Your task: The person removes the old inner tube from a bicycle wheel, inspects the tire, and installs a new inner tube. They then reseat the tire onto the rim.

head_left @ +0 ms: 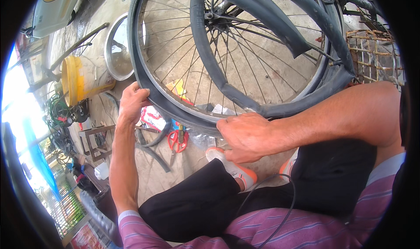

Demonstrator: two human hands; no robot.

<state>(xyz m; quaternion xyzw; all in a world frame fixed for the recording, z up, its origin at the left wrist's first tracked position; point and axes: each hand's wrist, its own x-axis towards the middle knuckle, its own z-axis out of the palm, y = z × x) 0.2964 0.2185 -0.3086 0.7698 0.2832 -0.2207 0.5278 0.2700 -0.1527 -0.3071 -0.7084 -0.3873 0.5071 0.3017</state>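
Observation:
A spoked bicycle wheel (210,111) stands in front of me, its black tyre (132,39) running around the rim. My left hand (132,102) is closed on the tyre at the wheel's lower left, with the thumb pressed on its inner edge. At the bottom of the wheel, my right hand (247,137) grips the tyre with its fingers curled under; part of the grip is hidden. A grey-black inner tube (199,43) hangs loose outside the tyre, looping across the spokes and along the lower right rim.
Red-handled scissors (173,146) and cut rubber strips (153,156) lie on the concrete below the wheel. To the left are a yellow bucket (72,80), a metal basin (109,52) holding water, and a low stool frame (89,135). A rusty wire basket (372,52) is at the right.

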